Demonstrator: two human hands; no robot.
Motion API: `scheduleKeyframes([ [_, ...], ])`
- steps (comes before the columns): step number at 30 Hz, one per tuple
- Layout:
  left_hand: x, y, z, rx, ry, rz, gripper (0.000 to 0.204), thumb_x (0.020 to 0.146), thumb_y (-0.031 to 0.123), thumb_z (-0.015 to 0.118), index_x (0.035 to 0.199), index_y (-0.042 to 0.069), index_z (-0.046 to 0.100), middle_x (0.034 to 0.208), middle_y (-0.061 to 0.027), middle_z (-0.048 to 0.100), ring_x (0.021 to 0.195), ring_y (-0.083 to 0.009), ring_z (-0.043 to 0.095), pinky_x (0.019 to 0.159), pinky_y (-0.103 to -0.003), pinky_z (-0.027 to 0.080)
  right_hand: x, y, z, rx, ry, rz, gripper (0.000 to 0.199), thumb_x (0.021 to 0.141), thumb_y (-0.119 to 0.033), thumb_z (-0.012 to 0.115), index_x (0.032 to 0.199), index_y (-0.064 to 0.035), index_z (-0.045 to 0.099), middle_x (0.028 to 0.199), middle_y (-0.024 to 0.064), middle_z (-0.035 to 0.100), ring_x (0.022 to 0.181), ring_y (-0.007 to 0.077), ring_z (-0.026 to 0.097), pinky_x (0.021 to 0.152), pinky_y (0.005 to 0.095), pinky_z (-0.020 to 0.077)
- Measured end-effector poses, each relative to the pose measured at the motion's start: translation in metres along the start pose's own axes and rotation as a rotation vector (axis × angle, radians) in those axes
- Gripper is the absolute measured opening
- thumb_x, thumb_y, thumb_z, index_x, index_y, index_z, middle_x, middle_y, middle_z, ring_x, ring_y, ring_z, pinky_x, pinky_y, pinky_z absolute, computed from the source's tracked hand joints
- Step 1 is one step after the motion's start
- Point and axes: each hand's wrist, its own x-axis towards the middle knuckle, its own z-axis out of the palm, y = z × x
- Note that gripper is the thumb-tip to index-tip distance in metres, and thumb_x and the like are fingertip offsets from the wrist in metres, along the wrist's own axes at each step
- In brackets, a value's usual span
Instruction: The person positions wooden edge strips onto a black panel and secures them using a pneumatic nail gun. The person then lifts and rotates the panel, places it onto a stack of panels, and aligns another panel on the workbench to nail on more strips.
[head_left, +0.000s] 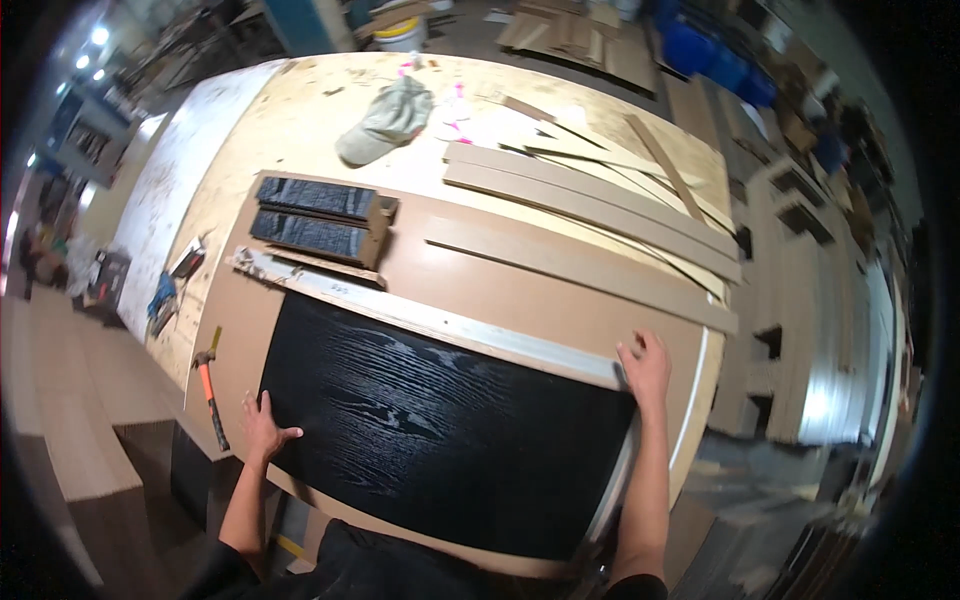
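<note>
A black wood-grain panel (pixel 450 430) lies flat in front of me on a larger brown board (pixel 410 215). At its left edge is my left hand (pixel 266 432), fingers spread and thumb over the panel's edge. Along the panel's far edge runs a pale, whitish strip (pixel 450 322). My right hand (pixel 648 368) is by this strip's right end, at the panel's far right corner. Its fingers are loosely curled and apart, with nothing visible between them; whether they touch the strip I cannot tell. Another pale strip (pixel 612 485) shows along the panel's right edge, partly behind my right forearm.
Two dark-faced blocks (pixel 310 215) sit beyond the panel's left part. Long brown strips (pixel 580 280) lie at the far right. A grey cap (pixel 388 122) rests farther back. An orange-handled hammer (pixel 210 395) and a blue tool (pixel 160 302) are on the left. Stacked boards (pixel 810 310) stand at right.
</note>
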Motion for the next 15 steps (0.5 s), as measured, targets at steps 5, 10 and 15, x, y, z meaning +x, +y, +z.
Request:
scheduleKeyframes([
  [5, 0.0, -0.016, 0.006, -0.047, -0.093, -0.051, 0.126, 0.052, 0.043, 0.092, 0.152, 0.007, 0.024, 0.156, -0.0235, 0.022, 0.144, -0.0412, 0.025, 0.114, -0.056, 0.027, 0.105, -0.073, 0.054, -0.316, -0.193, -0.388, 0.077, 0.072, -0.04, 0.08, 0.135, -0.0078, 0.051, 0.144, 0.0211, 0.043, 0.135, 0.0388, 0.037, 0.108, 0.0504, 0.0339],
  [10, -0.004, 0.0, 0.002, -0.1, -0.091, -0.022, 0.127, 0.054, 0.048, 0.09, 0.155, 0.016, 0.021, 0.157, -0.0192, 0.024, 0.143, -0.0371, 0.03, 0.111, -0.059, 0.03, 0.118, -0.054, 0.097, -0.305, -0.239, -0.324, 0.084, 0.076, -0.043, 0.076, 0.146, -0.0131, 0.041, 0.156, 0.0167, 0.031, 0.145, 0.0364, 0.025, 0.113, 0.0639, 0.0155],
  [15, -0.006, 0.012, 0.0, -0.03, -0.153, -0.116, 0.127, 0.054, 0.052, 0.089, 0.155, 0.019, 0.02, 0.157, -0.0172, 0.025, 0.144, -0.0364, 0.028, 0.109, -0.063, 0.03, 0.119, -0.072, 0.084, -0.433, -0.298, -0.292, 0.083, 0.079, -0.038, 0.073, 0.148, -0.0109, 0.035, 0.157, 0.0177, 0.028, 0.147, 0.0355, 0.02, 0.111, 0.0681, 0.0108],
])
